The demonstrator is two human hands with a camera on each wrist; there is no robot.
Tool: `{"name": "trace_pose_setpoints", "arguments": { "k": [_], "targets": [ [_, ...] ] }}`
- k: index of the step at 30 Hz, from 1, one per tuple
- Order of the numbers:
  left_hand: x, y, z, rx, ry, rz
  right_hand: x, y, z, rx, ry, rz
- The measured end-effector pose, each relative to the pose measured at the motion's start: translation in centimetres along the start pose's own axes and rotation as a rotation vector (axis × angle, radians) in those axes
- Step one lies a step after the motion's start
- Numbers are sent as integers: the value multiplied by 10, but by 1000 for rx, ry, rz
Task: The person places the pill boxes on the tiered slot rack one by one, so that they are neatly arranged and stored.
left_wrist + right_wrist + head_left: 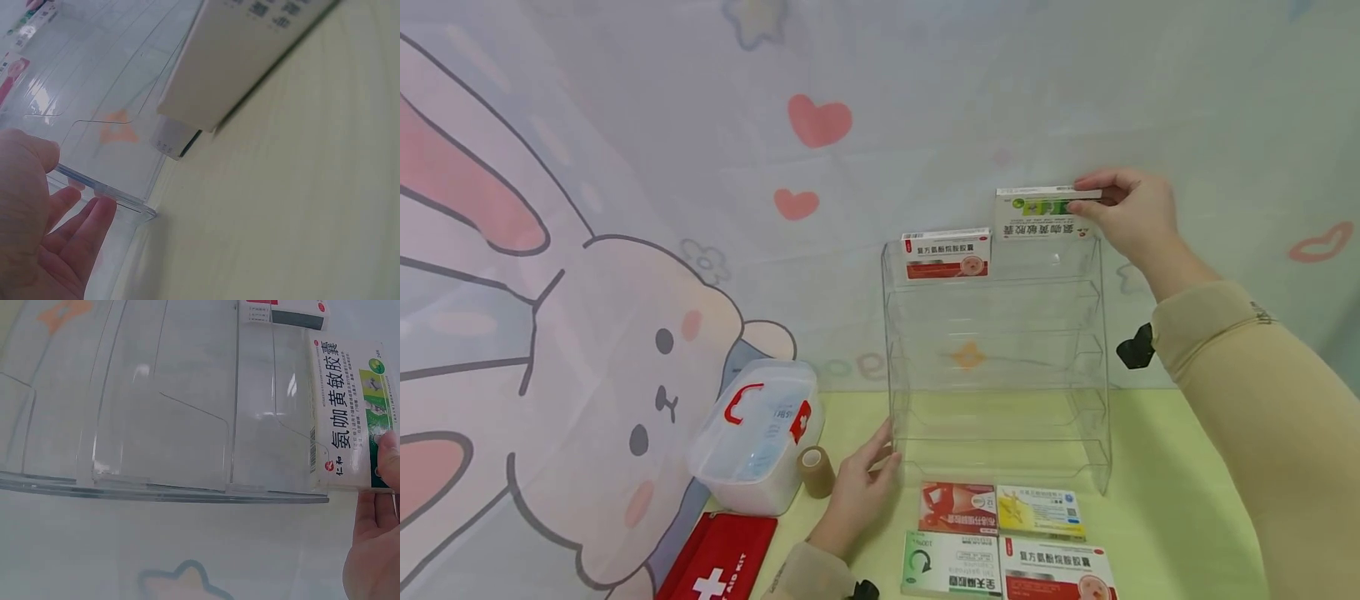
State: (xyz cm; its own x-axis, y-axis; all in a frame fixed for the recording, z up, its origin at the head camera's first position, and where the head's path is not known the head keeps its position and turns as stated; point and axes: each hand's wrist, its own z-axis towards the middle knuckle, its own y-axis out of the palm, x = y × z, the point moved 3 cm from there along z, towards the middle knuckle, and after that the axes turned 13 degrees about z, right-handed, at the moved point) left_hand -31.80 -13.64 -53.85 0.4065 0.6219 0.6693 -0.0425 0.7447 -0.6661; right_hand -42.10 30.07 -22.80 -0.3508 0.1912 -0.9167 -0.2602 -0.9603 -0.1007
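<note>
My right hand (1138,212) pinches the right end of a white-and-green medicine box (1037,225), thumb on the front. It holds this box at the top tier of a clear tiered display rack (1103,375), its print upside down in the head view. A red-and-white medicine box (946,255) stands on the same tier at the left. Low on the rack's left side, my left hand (859,492) grips the clear side panel (103,187), with thumb and fingers on either side of its edge.
In front of the rack lie a red box (955,507), a yellow-and-white box (1040,511), a green-and-white box (951,565) and another red-and-white box (1056,571). Leftward are a brown tape roll (818,477), a lidded plastic case (752,433) and a red first-aid pouch (722,554).
</note>
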Motion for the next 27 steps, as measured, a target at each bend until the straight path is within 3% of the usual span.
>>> {"name": "trace_pose_setpoints", "arguments": {
  "k": [9, 14, 27],
  "targets": [
    [4, -3, 1, -1, -13, 9, 8, -1, -2, -70, -12, -92],
    [5, -4, 0, -8, -11, 11, 15, 0, -4, -80, 9, -175],
    [9, -5, 2, -4, -5, 41, 14, 3, -11, -90, 42, -266]
  ]
}}
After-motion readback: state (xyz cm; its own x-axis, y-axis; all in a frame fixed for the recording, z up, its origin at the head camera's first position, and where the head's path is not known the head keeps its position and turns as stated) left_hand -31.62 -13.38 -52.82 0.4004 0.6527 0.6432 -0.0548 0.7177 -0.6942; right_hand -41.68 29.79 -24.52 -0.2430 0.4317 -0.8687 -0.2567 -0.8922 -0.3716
